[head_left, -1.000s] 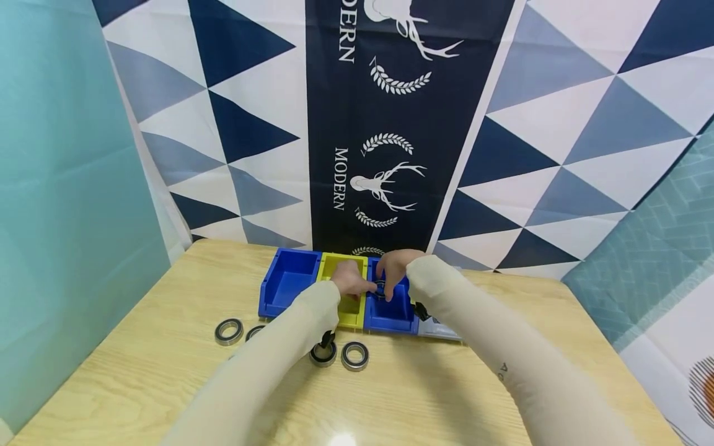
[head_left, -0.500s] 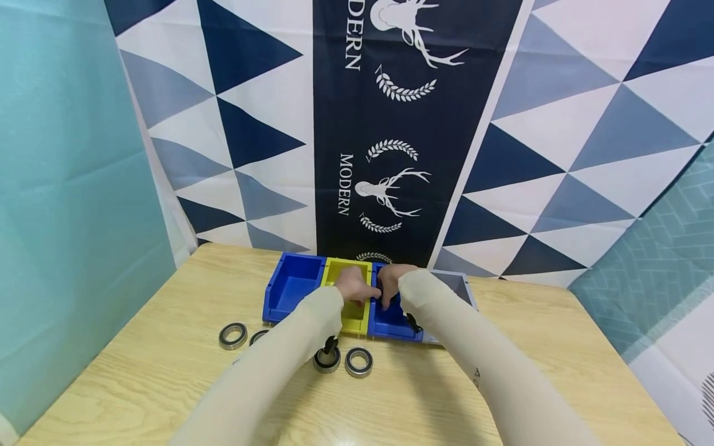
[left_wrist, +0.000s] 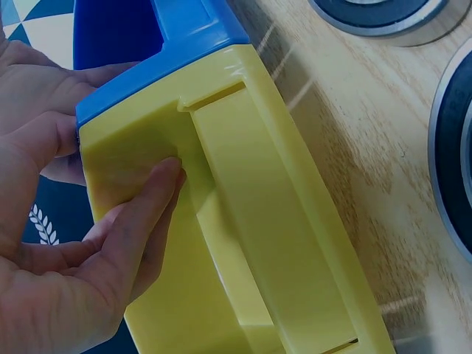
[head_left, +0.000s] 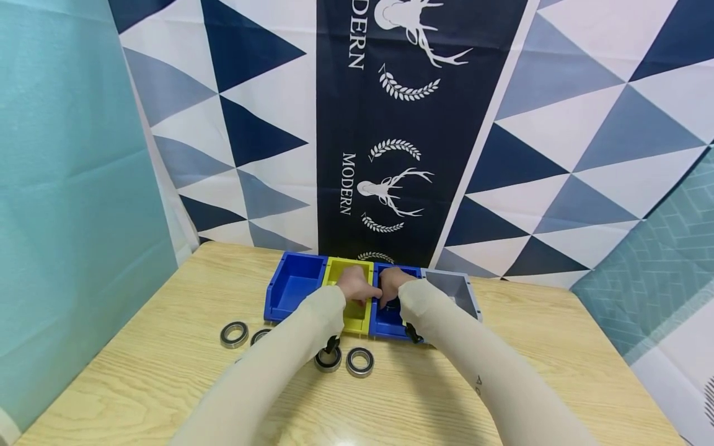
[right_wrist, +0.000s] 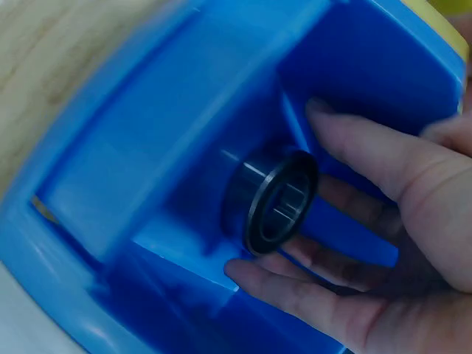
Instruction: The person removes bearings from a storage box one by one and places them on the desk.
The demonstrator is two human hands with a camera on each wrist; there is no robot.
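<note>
On the wall hanging (head_left: pixel 413 127), white capitals spelling MODERN run sideways beside a deer head and leafy sprigs; higher up the same lettering is cut off by the top edge. The right sleeve (head_left: pixel 496 371) bears dark letters, of which an A can be read. On the tabletop (head_left: pixel 535 353) stands a row of bins: a blue bin (head_left: pixel 294 291), a yellow bin (head_left: pixel 355 326), a second blue bin (head_left: pixel 388 330) and a grey bin (head_left: pixel 449 280). The right hand (head_left: pixel 393 283) reaches into the second blue bin, fingers spread around a bearing (right_wrist: pixel 258 210) that sits tilted there; its thumb is apart from the bearing, though I cannot tell whether a fingertip touches. The left hand (head_left: pixel 353 285) pinches the yellow bin's wall beside the second blue bin. Four loose bearings (head_left: pixel 349 362) lie in front, one partly behind the left sleeve (head_left: pixel 262 378)
</note>
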